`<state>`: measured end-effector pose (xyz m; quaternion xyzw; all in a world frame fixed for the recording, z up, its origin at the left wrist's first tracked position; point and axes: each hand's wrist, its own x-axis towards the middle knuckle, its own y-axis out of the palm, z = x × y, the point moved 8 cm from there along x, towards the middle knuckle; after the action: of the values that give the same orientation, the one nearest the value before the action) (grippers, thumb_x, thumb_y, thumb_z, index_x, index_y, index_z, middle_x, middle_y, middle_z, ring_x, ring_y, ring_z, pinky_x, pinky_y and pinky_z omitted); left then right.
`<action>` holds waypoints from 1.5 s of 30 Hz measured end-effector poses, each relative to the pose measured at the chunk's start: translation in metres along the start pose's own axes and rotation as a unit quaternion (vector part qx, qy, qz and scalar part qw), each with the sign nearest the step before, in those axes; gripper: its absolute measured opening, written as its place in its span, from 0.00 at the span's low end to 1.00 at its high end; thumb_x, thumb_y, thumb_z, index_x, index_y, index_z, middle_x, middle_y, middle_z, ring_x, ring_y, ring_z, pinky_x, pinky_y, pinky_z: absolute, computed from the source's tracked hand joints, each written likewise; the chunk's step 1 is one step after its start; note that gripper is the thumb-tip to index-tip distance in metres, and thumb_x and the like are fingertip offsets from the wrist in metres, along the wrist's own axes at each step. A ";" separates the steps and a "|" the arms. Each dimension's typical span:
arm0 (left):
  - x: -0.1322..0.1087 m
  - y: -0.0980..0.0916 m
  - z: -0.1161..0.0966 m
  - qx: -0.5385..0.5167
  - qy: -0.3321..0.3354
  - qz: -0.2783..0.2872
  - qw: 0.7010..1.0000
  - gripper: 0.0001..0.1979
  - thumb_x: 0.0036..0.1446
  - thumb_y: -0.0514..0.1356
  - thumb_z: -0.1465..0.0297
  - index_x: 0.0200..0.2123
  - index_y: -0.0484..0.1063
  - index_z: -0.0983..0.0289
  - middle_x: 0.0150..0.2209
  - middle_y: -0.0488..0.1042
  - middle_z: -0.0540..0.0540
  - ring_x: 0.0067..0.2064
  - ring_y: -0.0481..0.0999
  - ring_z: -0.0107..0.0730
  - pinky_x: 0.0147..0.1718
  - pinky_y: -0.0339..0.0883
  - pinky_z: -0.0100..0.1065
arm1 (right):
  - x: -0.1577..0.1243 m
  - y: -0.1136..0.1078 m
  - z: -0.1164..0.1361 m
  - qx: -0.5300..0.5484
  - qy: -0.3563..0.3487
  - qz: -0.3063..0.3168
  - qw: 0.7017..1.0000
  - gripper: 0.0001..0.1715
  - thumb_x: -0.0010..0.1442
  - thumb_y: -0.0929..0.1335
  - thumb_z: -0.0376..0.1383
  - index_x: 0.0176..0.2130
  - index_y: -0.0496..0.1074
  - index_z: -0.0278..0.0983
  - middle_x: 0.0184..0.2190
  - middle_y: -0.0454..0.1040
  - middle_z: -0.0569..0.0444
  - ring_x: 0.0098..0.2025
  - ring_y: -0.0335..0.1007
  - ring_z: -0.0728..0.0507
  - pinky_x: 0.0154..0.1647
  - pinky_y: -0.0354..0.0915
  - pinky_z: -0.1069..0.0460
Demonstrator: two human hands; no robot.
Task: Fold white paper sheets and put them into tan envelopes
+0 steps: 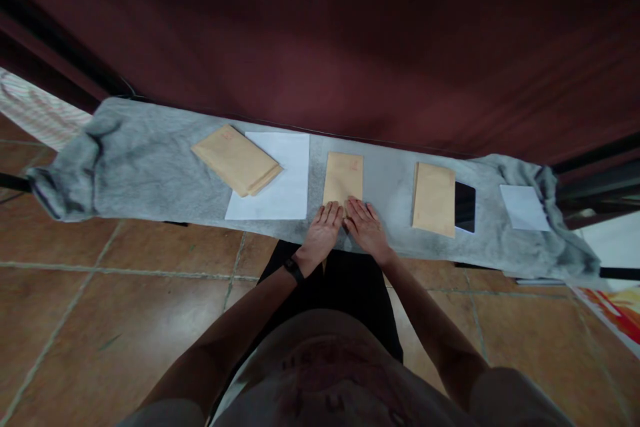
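A brown paper envelope (344,173) with red print near its far right corner lies upright in front of me on the grey cloth (150,160). My left hand (326,225) rests flat on its near end, fingers stretched out. Beside it, my right hand (366,223) lies flat on the same end, the fingertips of both hands almost meeting. The envelope's near edge is hidden under my hands. Neither hand grips anything.
To the left, a stack of brown envelopes (235,159) lies slanted over white paper (290,197). On the right, more brown envelopes (434,200) partly cover a dark phone-like object (465,207). Farther right is a small white sheet (524,207). A dark red curtain (320,47) hangs behind.
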<state>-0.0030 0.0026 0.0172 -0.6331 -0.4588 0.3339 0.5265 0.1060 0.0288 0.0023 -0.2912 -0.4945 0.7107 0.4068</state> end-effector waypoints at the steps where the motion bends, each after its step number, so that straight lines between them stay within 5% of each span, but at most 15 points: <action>1: 0.001 0.002 -0.001 0.002 0.005 0.005 1.000 0.27 0.67 0.45 0.79 0.68 0.59 0.74 0.70 0.61 0.70 0.73 0.56 0.45 0.71 0.51 0.48 | 0.000 -0.001 0.000 0.004 0.001 -0.004 1.000 0.35 0.76 0.52 0.46 0.74 0.50 0.35 0.74 0.51 0.49 0.76 0.44 0.39 0.77 0.37 0.37; 10: 0.008 0.004 -0.006 0.015 0.012 0.016 1.000 0.28 0.64 0.48 0.79 0.67 0.61 0.76 0.69 0.62 0.74 0.72 0.58 0.51 0.69 0.56 0.52 | -0.006 -0.006 -0.005 0.040 0.007 -0.070 0.997 0.29 0.72 0.56 0.34 0.67 0.67 0.37 0.68 0.65 0.51 0.70 0.60 0.42 0.76 0.50 0.42; 18: 0.032 0.003 -0.007 0.021 0.018 0.009 1.000 0.28 0.69 0.48 0.69 0.69 0.60 0.71 0.71 0.58 0.64 0.74 0.54 0.43 0.71 0.50 0.47 | -0.011 -0.019 -0.006 0.076 -0.032 -0.197 0.977 0.24 0.66 0.62 0.27 0.56 0.76 0.38 0.56 0.78 0.49 0.58 0.74 0.42 0.68 0.66 0.42; 30: 0.083 0.015 0.002 0.019 0.072 0.036 0.997 0.30 0.69 0.45 0.68 0.73 0.51 0.69 0.75 0.50 0.61 0.76 0.46 0.43 0.73 0.41 0.53 | -0.014 -0.022 -0.013 0.097 0.001 -0.233 0.968 0.16 0.63 0.63 0.26 0.42 0.78 0.39 0.47 0.80 0.47 0.51 0.75 0.40 0.58 0.71 0.44; 45: 0.133 0.024 0.007 0.037 0.053 0.020 0.998 0.36 0.71 0.45 0.56 0.73 0.49 0.72 0.75 0.47 0.64 0.76 0.42 0.48 0.73 0.36 0.53 | -0.013 -0.021 -0.013 0.083 -0.007 -0.231 0.969 0.15 0.64 0.63 0.25 0.40 0.76 0.39 0.44 0.79 0.48 0.47 0.73 0.40 0.52 0.70 0.45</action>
<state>0.0433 0.1283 0.0002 -0.6391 -0.4050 0.3272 0.5661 0.1291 0.0273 0.0176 -0.1291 -0.4911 0.6379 0.5790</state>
